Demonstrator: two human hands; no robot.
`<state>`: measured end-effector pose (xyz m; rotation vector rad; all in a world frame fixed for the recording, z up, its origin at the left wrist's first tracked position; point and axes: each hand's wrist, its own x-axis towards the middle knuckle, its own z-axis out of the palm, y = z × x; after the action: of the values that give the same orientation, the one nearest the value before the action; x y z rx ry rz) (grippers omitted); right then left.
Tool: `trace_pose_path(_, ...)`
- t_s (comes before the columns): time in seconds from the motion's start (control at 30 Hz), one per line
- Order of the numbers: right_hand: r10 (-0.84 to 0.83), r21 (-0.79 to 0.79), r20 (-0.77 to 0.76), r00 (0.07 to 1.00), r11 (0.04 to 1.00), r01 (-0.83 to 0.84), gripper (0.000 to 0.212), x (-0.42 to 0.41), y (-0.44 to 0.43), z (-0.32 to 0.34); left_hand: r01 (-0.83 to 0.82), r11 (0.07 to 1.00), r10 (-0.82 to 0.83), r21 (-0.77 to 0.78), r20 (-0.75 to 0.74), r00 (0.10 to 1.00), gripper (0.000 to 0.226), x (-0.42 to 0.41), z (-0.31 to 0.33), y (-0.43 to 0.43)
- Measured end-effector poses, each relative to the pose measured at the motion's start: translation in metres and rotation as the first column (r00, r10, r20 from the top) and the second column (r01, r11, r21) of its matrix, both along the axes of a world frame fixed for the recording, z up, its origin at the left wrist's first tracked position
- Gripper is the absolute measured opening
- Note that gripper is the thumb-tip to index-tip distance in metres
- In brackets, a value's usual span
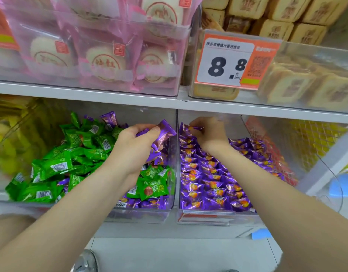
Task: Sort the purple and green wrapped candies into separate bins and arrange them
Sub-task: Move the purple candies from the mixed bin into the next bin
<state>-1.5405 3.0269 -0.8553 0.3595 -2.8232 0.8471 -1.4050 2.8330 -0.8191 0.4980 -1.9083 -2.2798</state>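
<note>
Two clear bins stand side by side on the lower shelf. The left bin [172, 193] holds mostly green wrapped candies [57, 165], with purple ones mixed in along its front and right side. Above it, my left hand [135, 146] grips a bunch of purple candies [164, 132]. The right bin [208, 216] is filled with purple candies [212, 179] laid in neat rows. My right hand [210, 132] reaches to the back left of that bin and pinches a single purple candy [195, 128].
A white shelf board [110, 99] runs just above the bins. On it stand clear bins of pink-wrapped pastries [102, 59] and yellow-wrapped cakes [306, 85], with a price card [234, 61]. A bin of yellow snacks [8, 134] sits at the left. Grey floor [179, 254] lies below.
</note>
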Motion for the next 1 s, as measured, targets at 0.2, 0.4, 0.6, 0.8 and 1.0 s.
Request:
trace_pose_path(0.2,-0.008,0.139,-0.038,0.999,0.990,0.014,0.026,-0.001,-0.003,-0.006,0.003,1.000,-0.003,-0.001,0.012,1.000,0.008,0.001,0.002,0.002)
trace_pose_path(0.4,-0.016,0.179,-0.103,0.995,0.983,0.034,0.029,0.007,-0.002,-0.002,0.008,1.000,-0.008,-0.014,-0.011,1.000,0.009,0.007,0.007,0.004)
trace_pose_path(0.6,0.070,-0.443,0.113,0.991,0.896,-0.013,0.023,0.049,0.008,0.039,0.075,0.987,-0.093,-0.145,-0.126,0.988,0.008,0.015,0.018,0.006)
trace_pose_path(0.8,0.511,-0.722,0.168,0.843,0.646,-0.248,0.031,0.108,0.021,0.076,0.199,0.891,-0.318,-0.407,-0.249,0.915,0.008,0.027,0.036,0.016)
trace_pose_path(1.0,0.503,-0.851,0.322,0.802,0.524,0.013,0.031,0.102,0.036,0.081,0.049,0.661,-0.356,-0.749,-0.255,0.899,0.036,0.034,0.035,0.015)
